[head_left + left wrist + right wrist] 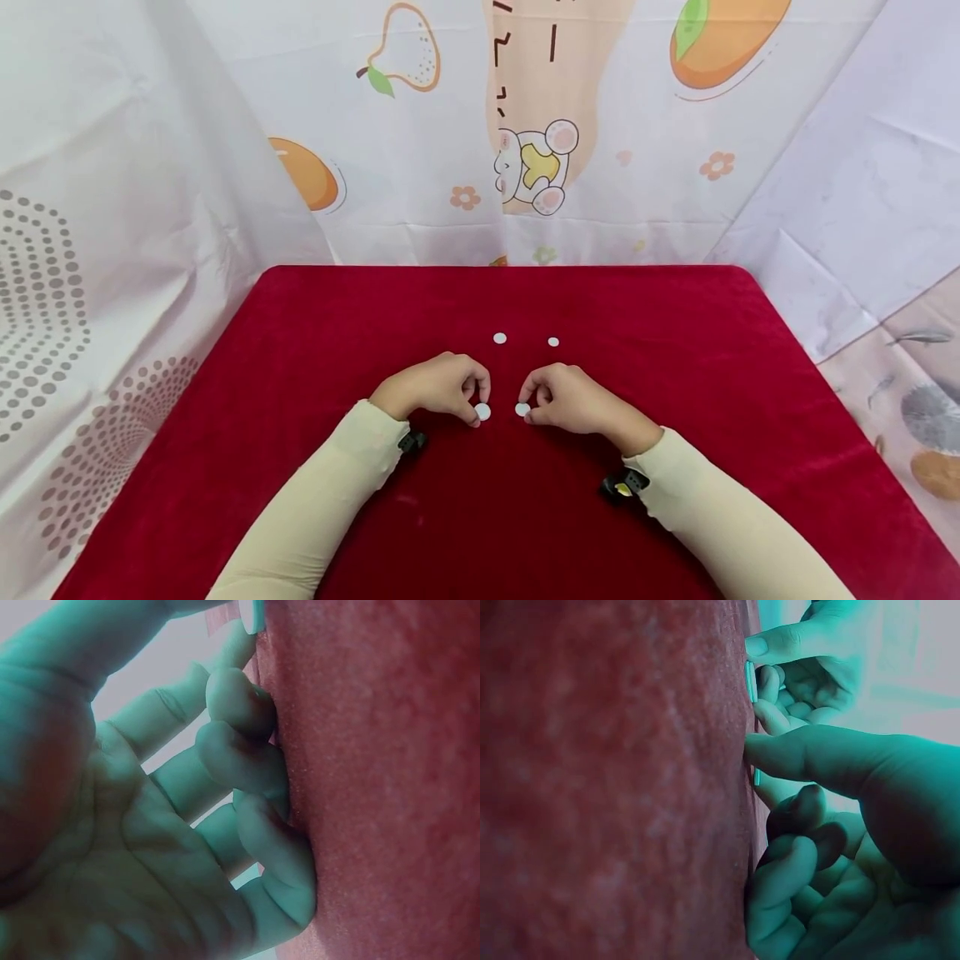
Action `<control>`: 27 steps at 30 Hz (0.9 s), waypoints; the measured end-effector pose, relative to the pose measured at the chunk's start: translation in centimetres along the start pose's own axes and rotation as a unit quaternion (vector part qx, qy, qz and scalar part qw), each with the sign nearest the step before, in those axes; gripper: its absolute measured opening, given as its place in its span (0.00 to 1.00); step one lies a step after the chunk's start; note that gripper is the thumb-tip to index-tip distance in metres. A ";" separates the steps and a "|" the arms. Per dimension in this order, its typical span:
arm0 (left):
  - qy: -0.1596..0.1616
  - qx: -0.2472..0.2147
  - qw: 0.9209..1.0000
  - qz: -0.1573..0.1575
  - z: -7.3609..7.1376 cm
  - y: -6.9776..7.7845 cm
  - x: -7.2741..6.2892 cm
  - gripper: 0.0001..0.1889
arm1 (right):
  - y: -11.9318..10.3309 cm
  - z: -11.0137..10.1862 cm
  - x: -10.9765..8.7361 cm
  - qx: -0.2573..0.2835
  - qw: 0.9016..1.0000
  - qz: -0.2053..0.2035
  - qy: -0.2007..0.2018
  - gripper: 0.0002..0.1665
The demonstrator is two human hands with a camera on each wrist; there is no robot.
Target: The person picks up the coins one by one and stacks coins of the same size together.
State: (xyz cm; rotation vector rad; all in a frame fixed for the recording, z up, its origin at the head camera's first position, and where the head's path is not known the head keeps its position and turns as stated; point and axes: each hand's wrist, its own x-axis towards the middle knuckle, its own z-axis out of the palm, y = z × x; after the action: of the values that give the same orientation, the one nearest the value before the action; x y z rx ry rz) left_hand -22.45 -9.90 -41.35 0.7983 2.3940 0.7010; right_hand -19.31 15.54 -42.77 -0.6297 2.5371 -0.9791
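Note:
My left hand (442, 387) pinches a small white disc (483, 412) between thumb and forefinger, low over the red cloth. In the right wrist view that disc (751, 681) stands edge-on and shows a double edge. Facing it, my right hand (576, 402) has thumb and forefinger at the rim of another white disc (522, 409), whose thin edge (757, 778) peeks out beneath the thumb in the right wrist view. A narrow gap separates the two hands. The other fingers of each hand curl in, close against the cloth.
Beyond the hands lie two more white discs, a larger one (500, 338) on the left and a smaller one (553, 342) on the right. Red cloth (360, 308) covers the table. Printed curtains (420, 150) hang behind it and along both sides.

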 end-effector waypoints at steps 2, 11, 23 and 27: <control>0.001 -0.002 1.000 -0.002 0.0 0.0 -0.1 0.12 | -0.1 0.0 -0.1 0.002 1.000 0.003 -0.004 0.09; 0.001 -0.004 1.000 0.004 0.0 -0.1 0.0 0.12 | 0.1 0.0 -0.4 -0.005 1.000 0.003 -0.004 0.09; 0.006 -0.002 1.000 0.004 -0.2 -0.2 0.0 0.12 | -0.1 -0.1 -0.5 -0.003 1.000 -0.004 -0.005 0.09; 0.004 -0.003 1.000 0.002 -0.2 -0.2 0.0 0.12 | -0.1 -0.1 -0.6 -0.002 1.000 -0.006 -0.008 0.09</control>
State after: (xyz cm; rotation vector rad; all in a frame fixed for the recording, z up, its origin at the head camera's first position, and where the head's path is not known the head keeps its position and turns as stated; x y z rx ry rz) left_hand -22.61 -10.12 -41.33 0.8007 2.3977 0.7137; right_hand -18.87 15.83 -42.57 -0.6530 2.5242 -0.9707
